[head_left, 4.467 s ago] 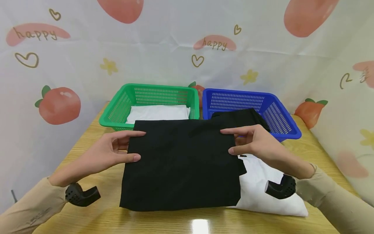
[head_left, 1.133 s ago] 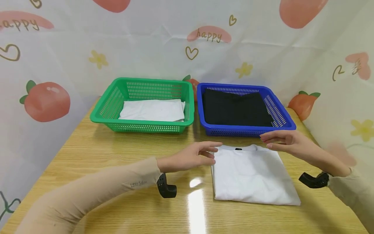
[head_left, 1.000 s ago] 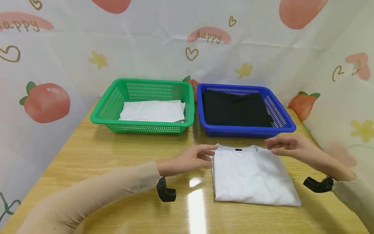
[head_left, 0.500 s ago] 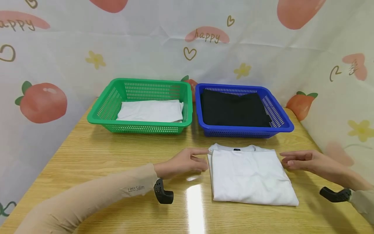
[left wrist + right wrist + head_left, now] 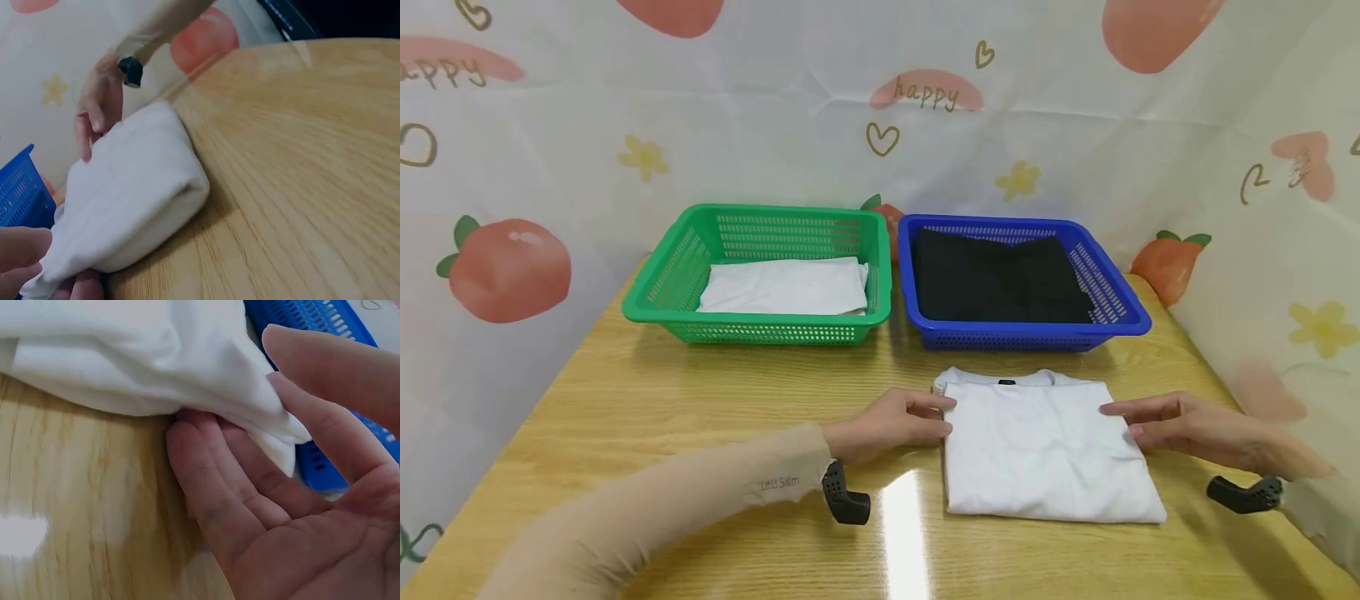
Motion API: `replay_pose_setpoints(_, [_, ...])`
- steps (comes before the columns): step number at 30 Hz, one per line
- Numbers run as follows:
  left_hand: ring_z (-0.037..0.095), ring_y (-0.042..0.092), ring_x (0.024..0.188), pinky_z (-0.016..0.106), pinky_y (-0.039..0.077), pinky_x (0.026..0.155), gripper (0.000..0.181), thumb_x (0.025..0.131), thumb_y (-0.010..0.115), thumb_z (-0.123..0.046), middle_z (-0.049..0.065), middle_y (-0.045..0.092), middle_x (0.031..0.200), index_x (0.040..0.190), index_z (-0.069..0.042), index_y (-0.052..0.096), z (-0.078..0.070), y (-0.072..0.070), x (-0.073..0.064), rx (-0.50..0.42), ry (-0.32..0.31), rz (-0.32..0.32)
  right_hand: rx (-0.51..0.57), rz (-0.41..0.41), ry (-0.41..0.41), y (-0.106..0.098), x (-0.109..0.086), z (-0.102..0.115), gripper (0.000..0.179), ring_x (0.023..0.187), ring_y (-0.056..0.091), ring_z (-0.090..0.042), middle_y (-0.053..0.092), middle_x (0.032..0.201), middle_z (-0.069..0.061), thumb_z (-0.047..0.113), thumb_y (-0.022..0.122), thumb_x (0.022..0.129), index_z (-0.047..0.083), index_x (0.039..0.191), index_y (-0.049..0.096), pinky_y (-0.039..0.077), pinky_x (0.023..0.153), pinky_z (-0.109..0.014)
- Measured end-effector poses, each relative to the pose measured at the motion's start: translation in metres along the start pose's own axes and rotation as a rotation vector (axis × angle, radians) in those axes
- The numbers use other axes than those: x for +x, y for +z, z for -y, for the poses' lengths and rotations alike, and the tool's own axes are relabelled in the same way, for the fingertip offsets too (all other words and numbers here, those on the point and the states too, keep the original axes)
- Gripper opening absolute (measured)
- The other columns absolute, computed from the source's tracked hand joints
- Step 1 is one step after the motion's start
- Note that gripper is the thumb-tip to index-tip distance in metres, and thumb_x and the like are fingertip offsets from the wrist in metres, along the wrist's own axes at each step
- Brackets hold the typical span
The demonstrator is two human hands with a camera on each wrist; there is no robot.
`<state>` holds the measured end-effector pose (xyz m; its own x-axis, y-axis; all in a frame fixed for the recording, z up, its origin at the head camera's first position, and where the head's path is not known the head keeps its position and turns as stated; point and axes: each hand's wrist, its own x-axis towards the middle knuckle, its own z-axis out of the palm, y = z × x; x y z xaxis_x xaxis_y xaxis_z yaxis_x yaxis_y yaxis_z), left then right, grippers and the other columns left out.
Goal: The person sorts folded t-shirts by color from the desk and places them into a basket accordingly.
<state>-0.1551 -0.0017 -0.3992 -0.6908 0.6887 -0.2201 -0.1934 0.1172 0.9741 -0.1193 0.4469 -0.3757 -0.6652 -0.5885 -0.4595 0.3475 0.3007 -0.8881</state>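
A folded white T-shirt [image 5: 1045, 450] lies on the table, collar toward the baskets. At its left edge, my left hand [image 5: 891, 425] holds the cloth, index finger and thumb on top; the left wrist view shows other fingers [image 5: 84, 287] tucked beneath the white T-shirt [image 5: 125, 187]. My right hand [image 5: 1195, 429] is at the opposite edge, index finger and thumb over the cloth. In the right wrist view its lower fingers [image 5: 215, 465] reach under the white T-shirt [image 5: 156, 362].
Behind the T-shirt stands a blue basket [image 5: 1030, 336] with black folded cloth [image 5: 1000, 279]. Left of it, a green basket [image 5: 760, 321] contains white folded cloth [image 5: 786, 286]. The wooden table [image 5: 700, 392] meets a patterned backdrop [image 5: 760, 142] behind.
The black garment I held earlier is now in the blue basket. Both hands have since come down to the white T-shirt, closing in on its left and right edges over the last half second.
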Motion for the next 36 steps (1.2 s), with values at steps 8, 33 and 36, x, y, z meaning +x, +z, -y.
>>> replay_pose_setpoints(8, [0.012,0.063,0.081,0.026,0.054,0.078,0.042,0.085,0.076,-0.002,0.008,0.066,0.093,0.126,-0.004,0.068,-0.005,0.023,0.013,0.005,-0.016,-0.077,0.012,-0.027,-0.038,0.008,0.011,0.0,0.047,0.106,0.049,-0.004,0.053,0.092,0.008,-0.004,0.049,0.1,-0.001,0.147,0.043,0.05,0.09,-0.03])
replay_pose_setpoints(33, [0.01,0.051,0.061,0.021,0.042,0.054,0.039,0.08,0.079,0.001,0.002,0.054,0.064,0.118,-0.008,0.072,0.001,0.026,0.013,0.152,0.026,-0.17,0.053,0.013,-0.088,0.008,0.019,-0.009,0.046,0.089,0.056,-0.006,0.048,0.082,0.009,-0.009,0.047,0.099,0.004,0.143,0.051,0.051,0.083,-0.026])
replay_pose_setpoints(36, [0.011,0.048,0.059,0.022,0.04,0.053,0.039,0.08,0.08,0.0,0.001,0.051,0.062,0.116,-0.01,0.073,0.002,0.024,0.011,0.154,0.04,-0.185,0.101,0.038,-0.08,0.007,0.02,-0.008,0.048,0.092,0.057,-0.008,0.052,0.083,0.009,-0.009,0.046,0.1,0.01,0.143,0.053,0.051,0.086,-0.027])
